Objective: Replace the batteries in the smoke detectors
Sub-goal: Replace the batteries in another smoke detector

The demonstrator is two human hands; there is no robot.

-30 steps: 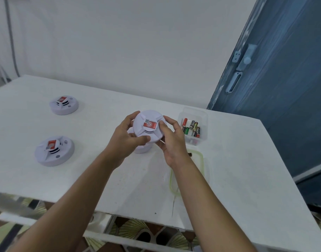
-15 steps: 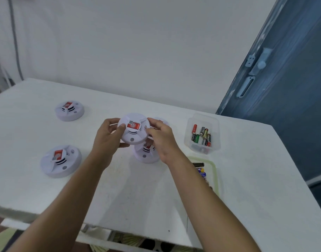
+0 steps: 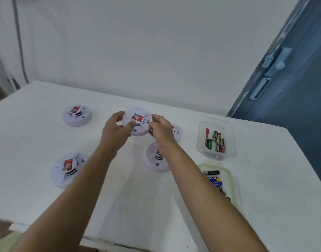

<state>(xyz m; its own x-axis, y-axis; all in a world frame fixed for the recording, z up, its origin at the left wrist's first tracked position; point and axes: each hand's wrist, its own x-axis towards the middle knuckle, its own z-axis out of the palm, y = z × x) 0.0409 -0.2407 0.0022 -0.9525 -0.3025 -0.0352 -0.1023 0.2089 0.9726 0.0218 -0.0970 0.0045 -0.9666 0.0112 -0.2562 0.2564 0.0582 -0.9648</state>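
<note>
A white round smoke detector with a red label is held above the table between both hands. My left hand grips its left rim with thumb and fingers. My right hand grips its right rim. Other detectors lie on the white table: one at the far left, one at the near left, one under my right wrist, and one partly hidden behind my right hand. A clear tub at the right holds several batteries.
A green-rimmed lid or tray with more batteries lies near the right forearm. A blue door stands at the right. A white wall runs behind the table. The table's front edge is close to my body.
Both hands carried the held detector away from me and slightly left over the table. The camera view shifted, and more of the lying detectors show now.
</note>
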